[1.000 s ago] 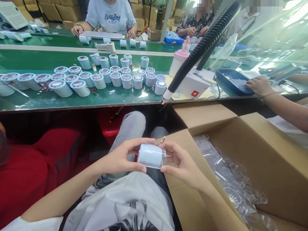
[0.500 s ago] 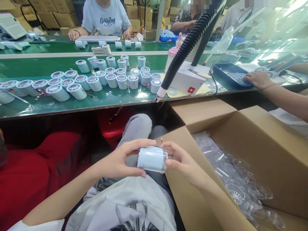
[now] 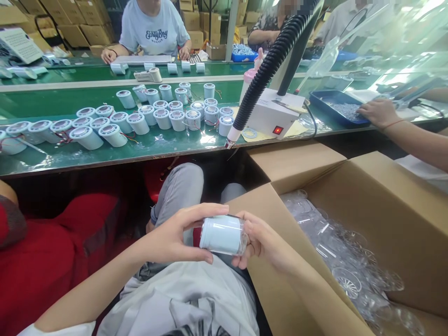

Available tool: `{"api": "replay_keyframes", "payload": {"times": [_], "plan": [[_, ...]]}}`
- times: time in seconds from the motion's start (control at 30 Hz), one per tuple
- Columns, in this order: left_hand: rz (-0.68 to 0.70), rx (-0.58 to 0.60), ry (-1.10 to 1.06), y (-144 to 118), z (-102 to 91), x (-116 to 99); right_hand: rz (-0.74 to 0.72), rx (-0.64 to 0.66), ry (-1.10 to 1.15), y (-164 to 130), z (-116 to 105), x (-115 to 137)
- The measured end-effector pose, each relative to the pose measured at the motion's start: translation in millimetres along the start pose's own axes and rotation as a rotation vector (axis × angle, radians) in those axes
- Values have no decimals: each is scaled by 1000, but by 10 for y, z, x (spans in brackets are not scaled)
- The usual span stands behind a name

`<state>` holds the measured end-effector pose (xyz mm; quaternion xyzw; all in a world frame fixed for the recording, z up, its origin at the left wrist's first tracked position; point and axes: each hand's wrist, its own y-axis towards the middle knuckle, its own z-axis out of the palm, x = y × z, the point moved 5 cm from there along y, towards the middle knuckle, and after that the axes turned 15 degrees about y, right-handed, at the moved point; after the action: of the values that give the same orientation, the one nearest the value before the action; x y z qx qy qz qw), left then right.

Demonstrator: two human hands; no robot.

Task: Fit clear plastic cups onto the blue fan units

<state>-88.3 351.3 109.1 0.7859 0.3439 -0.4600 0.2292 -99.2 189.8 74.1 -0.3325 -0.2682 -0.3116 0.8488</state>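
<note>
Two hands: my left hand [image 3: 171, 238] and right hand [image 3: 261, 240] both grip one pale-blue cylinder [image 3: 220, 234] low over my lap, lying on its side.
Left fingers: curled round the cylinder's left end, thumb under, forefinger stretched across the top.
Right fingers: closed over the clear cap [image 3: 241, 238] at its right end.
Change: a second ago I saw a loose red wire curl above the cylinder; now it is out of sight and the right hand has slid closer over the cap. I judge the cap is seating on the body.
Beside me: open cardboard box [image 3: 381, 205] just to my right, with clear plastic parts [image 3: 336, 256] heaped inside.
Bench: green table [image 3: 161, 142] ahead, rows of similar cylinders [image 3: 154, 114] on it; a black ribbed hose [image 3: 266, 74] hangs its nozzle over the near edge by a white unit [image 3: 276, 119].
Far: a co-worker's hand [image 3: 376, 112] rests at a blue tray [image 3: 324, 99]; another person in a light T-shirt [image 3: 154, 28] sits across the line.
</note>
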Motion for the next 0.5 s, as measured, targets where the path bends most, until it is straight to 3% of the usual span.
{"api": "replay_keyframes", "payload": {"times": [0.37,0.5], "plan": [[-109,54,-138,64,2,18,35,21,115,58,11,-89],[-80,40,-115,57,-18,36,35,16,130,72,19,-82]]}}
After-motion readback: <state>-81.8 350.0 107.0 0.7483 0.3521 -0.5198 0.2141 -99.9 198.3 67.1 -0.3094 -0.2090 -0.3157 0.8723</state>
